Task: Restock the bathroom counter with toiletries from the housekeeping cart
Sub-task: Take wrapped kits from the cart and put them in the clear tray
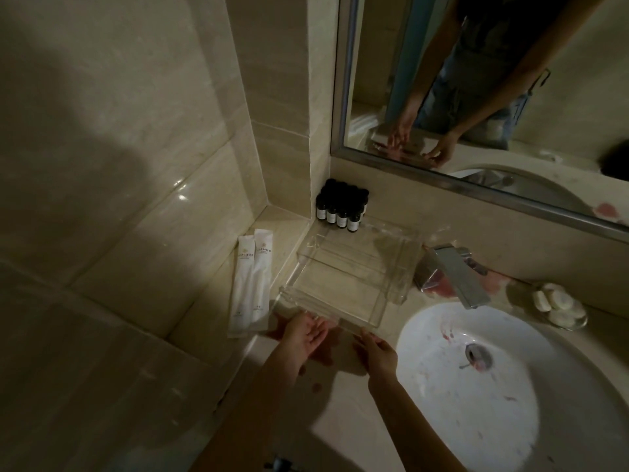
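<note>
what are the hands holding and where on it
The clear drawer, by its front edge: the right hand pinches the edge, while the left hand rests straight fingers against it.

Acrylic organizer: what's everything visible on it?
The clear acrylic organizer is a transparent shell with one drawer slid out toward the person. It looks empty and stands upright on the beige counter, between white sachets and faucet. The left hand touches the drawer's front edge with straight fingers; the right hand grips it.
</note>
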Demonstrator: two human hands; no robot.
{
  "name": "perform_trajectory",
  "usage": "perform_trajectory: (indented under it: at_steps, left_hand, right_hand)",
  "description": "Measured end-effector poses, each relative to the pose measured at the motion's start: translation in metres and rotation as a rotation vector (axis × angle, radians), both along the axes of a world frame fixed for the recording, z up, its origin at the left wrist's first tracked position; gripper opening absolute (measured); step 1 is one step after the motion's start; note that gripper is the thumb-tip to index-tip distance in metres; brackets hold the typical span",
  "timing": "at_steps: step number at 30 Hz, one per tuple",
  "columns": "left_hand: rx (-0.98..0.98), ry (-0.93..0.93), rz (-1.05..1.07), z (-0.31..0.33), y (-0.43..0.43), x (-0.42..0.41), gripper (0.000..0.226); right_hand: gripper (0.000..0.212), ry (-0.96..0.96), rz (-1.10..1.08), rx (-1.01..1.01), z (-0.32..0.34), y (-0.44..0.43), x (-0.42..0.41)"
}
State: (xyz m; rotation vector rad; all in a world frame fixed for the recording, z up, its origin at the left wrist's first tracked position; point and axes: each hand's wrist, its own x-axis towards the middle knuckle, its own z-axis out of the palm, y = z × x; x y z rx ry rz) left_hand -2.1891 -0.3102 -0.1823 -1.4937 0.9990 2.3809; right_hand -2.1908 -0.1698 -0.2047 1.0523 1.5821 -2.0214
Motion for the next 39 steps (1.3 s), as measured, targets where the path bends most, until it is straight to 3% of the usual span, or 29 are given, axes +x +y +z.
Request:
perform_trajectory:
  at_steps: [12, 17, 22, 30, 34, 39]
  left_hand:
    - [-0.014, 0.002, -0.079, 0.009, 0.003, 0.004, 0.034]
    - [-0.036, 0.018, -0.113, 0.011, 0.006, 0.005, 0.054]
    - [-0.002, 0.050, -0.121, 0.017, 0.007, 0.006, 0.031]
    - [-0.006, 0.010, -0.095, 0.017, 0.004, 0.009, 0.024]
    - [-0.012, 0.012, -0.083, 0.018, 0.002, 0.008, 0.023]
    - [-0.114, 0.037, -0.174, 0.029, -0.003, 0.019, 0.019]
  right_hand:
    - [0.016, -0.039, 0.034, 0.043, -0.006, 0.001, 0.002]
    - [0.013, -0.042, 0.022, 0.077, -0.005, 0.002, 0.001]
    - [0.012, -0.020, -0.001, 0.068, -0.001, 0.005, -0.005]
    - [0.021, -0.022, 0.041, 0.133, -0.002, 0.004, -0.005]
    - [0.016, -0.017, 0.078, 0.193, -0.001, 0.005, -0.007]
    - [0.049, -0.017, 0.091, 0.333, -0.004, 0.008, -0.004]
